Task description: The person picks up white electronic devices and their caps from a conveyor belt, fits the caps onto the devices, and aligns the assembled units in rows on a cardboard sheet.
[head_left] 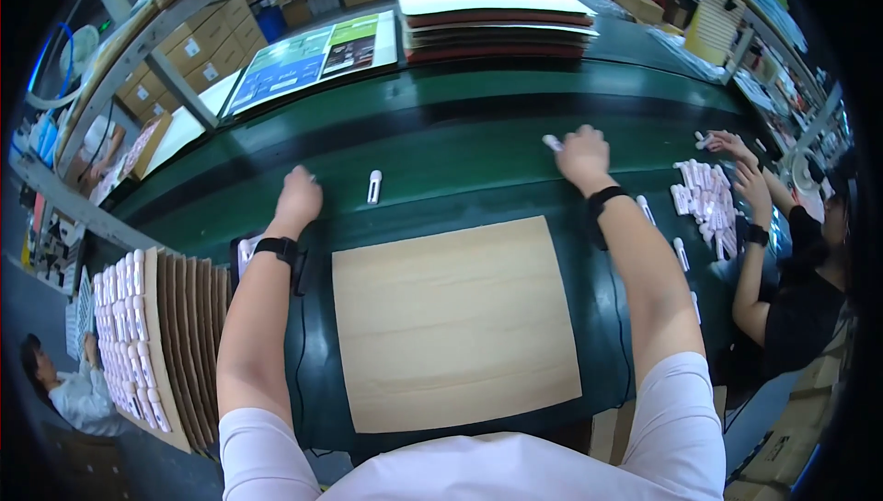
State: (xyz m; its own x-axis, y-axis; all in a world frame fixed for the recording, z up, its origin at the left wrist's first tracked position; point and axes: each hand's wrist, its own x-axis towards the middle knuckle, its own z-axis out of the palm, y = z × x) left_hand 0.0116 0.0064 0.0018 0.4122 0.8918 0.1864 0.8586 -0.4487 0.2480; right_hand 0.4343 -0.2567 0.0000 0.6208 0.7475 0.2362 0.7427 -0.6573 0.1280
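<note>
My right hand is closed on a small white-and-pink stick-shaped device, whose end pokes out left of the fingers over the green belt. On the left, my left hand is closed above the belt; its curled fingers hide what they may hold. Between the hands, nearer the left one, a similar white device lies by itself. A flat brown cardboard sheet lies in front of me, below both hands. Several more white devices lie along the right, beside my right forearm.
At left, a stack of brown cardboard sheets carries rows of pink-and-white devices. A co-worker's hands reach by a device pile at right. Beyond the belt stand stacked boards and a printed sheet.
</note>
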